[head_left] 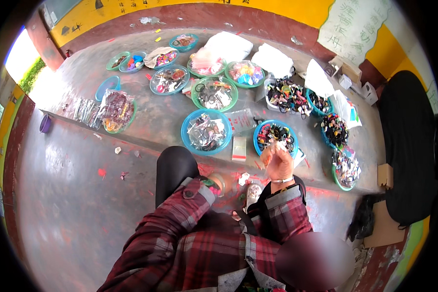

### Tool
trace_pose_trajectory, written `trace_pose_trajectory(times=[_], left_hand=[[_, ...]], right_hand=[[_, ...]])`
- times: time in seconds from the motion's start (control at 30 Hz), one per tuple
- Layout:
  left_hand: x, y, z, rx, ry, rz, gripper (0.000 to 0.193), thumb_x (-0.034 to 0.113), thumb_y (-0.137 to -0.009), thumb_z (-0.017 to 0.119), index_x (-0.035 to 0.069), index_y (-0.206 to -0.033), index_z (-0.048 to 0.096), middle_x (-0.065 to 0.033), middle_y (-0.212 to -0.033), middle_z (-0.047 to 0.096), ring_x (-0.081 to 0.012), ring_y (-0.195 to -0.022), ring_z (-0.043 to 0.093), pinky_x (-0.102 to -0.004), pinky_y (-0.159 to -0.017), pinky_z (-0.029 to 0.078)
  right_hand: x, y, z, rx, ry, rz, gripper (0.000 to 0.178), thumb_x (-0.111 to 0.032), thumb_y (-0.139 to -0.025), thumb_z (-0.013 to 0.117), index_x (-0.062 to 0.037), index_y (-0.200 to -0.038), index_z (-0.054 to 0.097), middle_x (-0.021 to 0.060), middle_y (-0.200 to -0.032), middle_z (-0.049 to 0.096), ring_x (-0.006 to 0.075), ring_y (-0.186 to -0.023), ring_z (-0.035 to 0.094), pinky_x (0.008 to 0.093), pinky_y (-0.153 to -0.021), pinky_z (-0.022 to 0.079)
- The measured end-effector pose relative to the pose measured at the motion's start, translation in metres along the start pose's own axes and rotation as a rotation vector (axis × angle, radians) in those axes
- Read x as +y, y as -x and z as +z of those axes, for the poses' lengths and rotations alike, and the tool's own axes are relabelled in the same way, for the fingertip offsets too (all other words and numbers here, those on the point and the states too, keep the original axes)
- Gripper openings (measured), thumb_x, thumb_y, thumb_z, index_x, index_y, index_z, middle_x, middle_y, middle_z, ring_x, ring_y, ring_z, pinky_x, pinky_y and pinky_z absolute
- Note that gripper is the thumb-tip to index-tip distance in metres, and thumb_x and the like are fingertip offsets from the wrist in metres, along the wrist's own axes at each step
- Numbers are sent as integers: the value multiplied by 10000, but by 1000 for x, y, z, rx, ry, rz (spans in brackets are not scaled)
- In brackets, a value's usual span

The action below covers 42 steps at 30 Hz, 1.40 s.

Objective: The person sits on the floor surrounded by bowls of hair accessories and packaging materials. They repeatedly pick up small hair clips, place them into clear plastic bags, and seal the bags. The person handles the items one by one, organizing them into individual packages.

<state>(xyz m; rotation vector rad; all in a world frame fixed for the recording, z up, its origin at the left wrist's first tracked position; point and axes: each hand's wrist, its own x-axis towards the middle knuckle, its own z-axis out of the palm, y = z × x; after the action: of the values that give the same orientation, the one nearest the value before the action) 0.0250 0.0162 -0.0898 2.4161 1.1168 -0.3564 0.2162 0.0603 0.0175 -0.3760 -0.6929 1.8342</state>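
Observation:
My right hand (279, 164), a pale bangle at its wrist, is raised in front of a blue basket (258, 127) of dark and coloured hair ties (276, 132). Its fingers are curled together; whatever they may hold is too small to make out. Low beside my bent knee is my left hand (222, 184), mostly hidden, with a bracelet at the cuff and its fingers not clear. Between the hands and the baskets lies a small grey box with a red end (239, 147). Left of it, a blue basin (184, 127) contains clear plastic bags of small dark items (208, 134).
Several more baskets stand on the raised floor, including a green basket (194, 97) and a white bin (269, 104). White sacks (228, 46) lie behind. A step edge (146, 138) crosses the floor. At right are a black covered object (406, 146) and cardboard (385, 226).

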Motion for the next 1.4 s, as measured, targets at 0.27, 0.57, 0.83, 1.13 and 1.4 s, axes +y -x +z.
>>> trace_pose_trajectory(times=[0.27, 0.57, 0.83, 1.13, 1.4], left_hand=[[-1, 7, -52, 390, 1941, 193, 522, 354, -908, 416, 98, -453, 409, -76, -426, 406, -203, -426, 405, -355, -539, 398], [-4, 14, -48, 64, 2338, 790, 406, 356, -884, 470, 68, -603, 518, -129, -610, 530, -202, -579, 498, -315, -616, 398], [4, 1, -46, 282, 733, -57, 363, 303, -759, 577, 37, -1005, 592, -195, -982, 588, -287, -885, 570, -364, -801, 433], [1, 14, -57, 433, 2004, -120, 315, 301, -884, 505, 46, -701, 534, -83, -750, 588, -187, -725, 580, -299, -690, 461], [3, 19, -59, 211, 2146, 18, 409, 380, -883, 484, -19, -940, 554, -140, -870, 618, -235, -791, 616, -323, -671, 493]], right_hand=[[3, -3, -13, 265, -27, 7, 158, -206, -831, 545, -79, -743, 517, 36, -625, 526, 167, -522, 493, 267, -485, 367], [3, -2, -6, 334, -53, 8, 140, -215, -827, 564, -96, -760, 537, 14, -644, 544, 171, -521, 509, 275, -468, 360], [2, 0, -3, 358, -16, -9, 158, -230, -829, 550, -92, -755, 534, 19, -644, 538, 167, -500, 479, 279, -450, 330], [2, -1, -2, 427, -19, -61, 82, -172, -824, 570, -96, -794, 563, -8, -704, 557, 135, -585, 515, 259, -524, 401], [10, -3, -16, 383, 461, -129, 147, -118, -804, 609, -57, -935, 635, 37, -887, 629, 117, -798, 577, 250, -728, 435]])
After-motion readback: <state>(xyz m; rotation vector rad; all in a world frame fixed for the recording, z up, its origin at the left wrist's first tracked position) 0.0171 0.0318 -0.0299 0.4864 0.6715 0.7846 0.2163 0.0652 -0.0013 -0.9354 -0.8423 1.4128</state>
